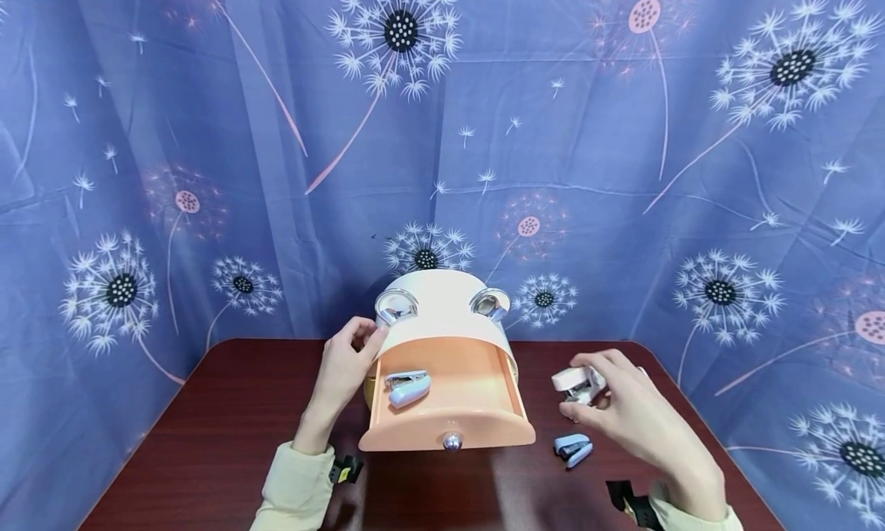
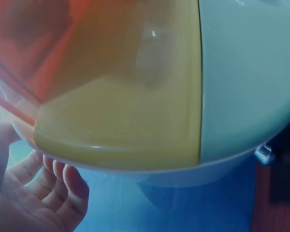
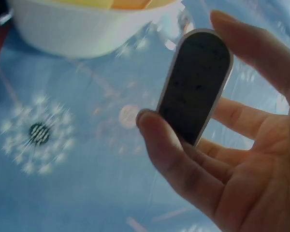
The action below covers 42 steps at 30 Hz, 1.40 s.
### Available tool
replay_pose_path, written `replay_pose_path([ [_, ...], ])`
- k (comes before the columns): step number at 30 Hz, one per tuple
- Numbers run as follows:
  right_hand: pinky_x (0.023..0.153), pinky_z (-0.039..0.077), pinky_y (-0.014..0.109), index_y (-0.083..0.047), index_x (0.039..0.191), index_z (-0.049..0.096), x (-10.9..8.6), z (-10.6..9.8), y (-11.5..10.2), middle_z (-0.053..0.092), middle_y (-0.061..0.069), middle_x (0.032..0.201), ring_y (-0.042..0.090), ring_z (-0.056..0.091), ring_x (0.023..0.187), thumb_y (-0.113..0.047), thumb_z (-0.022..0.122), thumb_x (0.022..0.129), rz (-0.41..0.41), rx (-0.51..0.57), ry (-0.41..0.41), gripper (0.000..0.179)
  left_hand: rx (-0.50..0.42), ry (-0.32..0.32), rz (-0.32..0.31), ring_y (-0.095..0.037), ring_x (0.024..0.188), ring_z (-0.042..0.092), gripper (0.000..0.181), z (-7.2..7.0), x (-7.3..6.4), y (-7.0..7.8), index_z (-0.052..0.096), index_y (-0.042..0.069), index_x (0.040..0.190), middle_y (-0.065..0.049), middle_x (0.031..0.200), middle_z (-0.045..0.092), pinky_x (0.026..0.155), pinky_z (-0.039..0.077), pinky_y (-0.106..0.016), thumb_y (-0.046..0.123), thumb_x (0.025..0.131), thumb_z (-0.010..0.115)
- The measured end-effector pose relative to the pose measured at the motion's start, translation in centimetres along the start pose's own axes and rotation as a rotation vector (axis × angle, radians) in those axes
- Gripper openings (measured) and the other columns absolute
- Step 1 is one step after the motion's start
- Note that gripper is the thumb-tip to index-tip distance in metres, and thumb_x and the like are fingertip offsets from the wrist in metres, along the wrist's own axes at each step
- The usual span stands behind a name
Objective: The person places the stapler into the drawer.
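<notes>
A white rounded storage box [image 1: 442,304] stands at the table's back middle, its orange drawer [image 1: 449,427] pulled out toward me. A light blue stapler [image 1: 408,389] lies in the drawer's left part. My left hand [image 1: 349,362] rests against the box's left side, fingers lightly curved on the white shell [image 2: 251,96]. My right hand [image 1: 622,416] pinches a small white stapler [image 1: 577,383] above the table, right of the drawer; its dark underside [image 3: 195,87] shows between thumb and fingers. Another light blue stapler [image 1: 574,449] lies on the table below that hand.
The dark wooden table [image 1: 228,431] is backed by a blue dandelion-print curtain [image 1: 622,170]. Two round silver-rimmed fittings [image 1: 396,306] sit on the box top. The drawer has a silver knob [image 1: 452,441] facing me.
</notes>
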State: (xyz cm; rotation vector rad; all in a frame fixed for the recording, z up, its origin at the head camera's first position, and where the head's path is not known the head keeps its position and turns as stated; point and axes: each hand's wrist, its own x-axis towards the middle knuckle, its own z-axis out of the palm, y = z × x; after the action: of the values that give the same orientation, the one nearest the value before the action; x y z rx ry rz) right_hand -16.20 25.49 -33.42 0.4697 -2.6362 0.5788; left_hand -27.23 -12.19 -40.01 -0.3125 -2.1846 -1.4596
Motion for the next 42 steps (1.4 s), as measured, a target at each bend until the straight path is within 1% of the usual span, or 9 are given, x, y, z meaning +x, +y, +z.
replay_pose_path([
  [5,0.074,0.048,0.036,-0.018,0.117,0.063,2.2,0.1,-2.4,0.056,-0.005,0.111,0.012,0.056,0.089,-0.037,0.083,0.077,-0.111,-0.002,-0.041,0.049,0.003,0.002,-0.002,-0.018,0.067,0.050,0.025,0.0,0.0,0.0,0.065,0.014,0.094,-0.001,0.075,0.054,0.060,0.039,-0.026,0.039,0.092,0.068],
  [8,0.077,0.048,0.038,-0.016,0.120,0.062,3.3,0.4,-3.6,0.055,-0.005,0.113,0.013,0.056,0.095,-0.035,0.082,0.078,-0.168,0.008,-0.076,0.051,0.002,0.003,-0.002,-0.018,0.067,0.050,0.025,0.0,0.0,0.0,0.065,0.013,0.094,-0.001,0.075,0.054,0.060,0.039,-0.026,0.038,0.092,0.068],
  [13,0.078,0.047,0.034,-0.015,0.120,0.062,4.7,1.2,-4.8,0.054,-0.007,0.111,0.010,0.054,0.093,-0.032,0.082,0.079,-0.235,0.020,-0.142,0.048,0.005,0.008,-0.003,-0.018,0.067,0.050,0.025,0.0,0.0,-0.1,0.065,0.013,0.094,-0.001,0.075,0.054,0.059,0.039,-0.026,0.038,0.092,0.068],
  [20,0.074,0.046,0.029,-0.011,0.120,0.062,6.4,2.6,-6.1,0.054,-0.003,0.109,0.013,0.054,0.085,-0.033,0.080,0.081,-0.319,0.042,-0.240,0.049,0.006,0.008,0.006,-0.018,0.066,0.050,0.024,0.1,0.1,-0.1,0.065,0.013,0.094,-0.001,0.075,0.054,0.059,0.039,-0.026,0.037,0.093,0.068],
  [25,0.072,0.045,0.027,-0.014,0.119,0.065,7.4,3.3,-6.9,0.055,-0.006,0.106,0.012,0.056,0.081,-0.036,0.078,0.084,-0.370,0.066,-0.339,0.043,0.007,0.007,0.006,-0.018,0.065,0.049,0.022,0.1,0.2,-0.2,0.065,0.013,0.093,-0.001,0.074,0.053,0.058,0.038,-0.026,0.035,0.093,0.068],
  [32,0.074,0.047,0.026,-0.008,0.118,0.064,9.0,4.5,-7.8,0.058,-0.004,0.104,0.012,0.055,0.085,-0.020,0.075,0.086,-0.483,0.071,-0.447,0.037,0.007,0.012,0.005,-0.017,0.066,0.049,0.022,0.0,0.1,-0.1,0.065,0.013,0.093,-0.001,0.074,0.054,0.059,0.038,-0.026,0.035,0.093,0.068],
  [34,0.076,0.047,0.025,-0.007,0.119,0.063,9.4,5.0,-7.8,0.058,-0.002,0.104,0.011,0.054,0.087,-0.018,0.075,0.085,-0.522,0.061,-0.467,0.038,0.005,0.013,0.003,-0.017,0.066,0.050,0.022,0.0,0.1,-0.1,0.065,0.013,0.093,-0.001,0.075,0.054,0.059,0.038,-0.026,0.035,0.093,0.068],
  [38,0.073,0.046,0.023,-0.005,0.121,0.061,9.9,6.0,-7.8,0.057,0.001,0.104,0.011,0.050,0.084,-0.016,0.076,0.084,-0.577,0.025,-0.492,0.041,0.000,0.008,-0.002,-0.018,0.066,0.049,0.021,0.1,0.1,-0.1,0.065,0.013,0.093,-0.002,0.075,0.053,0.058,0.038,-0.026,0.033,0.093,0.068],
  [42,0.071,0.045,0.024,-0.007,0.119,0.063,10.3,6.5,-8.1,0.057,0.001,0.100,0.010,0.049,0.081,-0.018,0.079,0.082,-0.589,-0.002,-0.493,0.042,-0.003,0.010,-0.002,-0.018,0.066,0.049,0.020,0.1,0.1,0.0,0.065,0.013,0.093,-0.002,0.075,0.053,0.059,0.038,-0.026,0.032,0.093,0.069],
])
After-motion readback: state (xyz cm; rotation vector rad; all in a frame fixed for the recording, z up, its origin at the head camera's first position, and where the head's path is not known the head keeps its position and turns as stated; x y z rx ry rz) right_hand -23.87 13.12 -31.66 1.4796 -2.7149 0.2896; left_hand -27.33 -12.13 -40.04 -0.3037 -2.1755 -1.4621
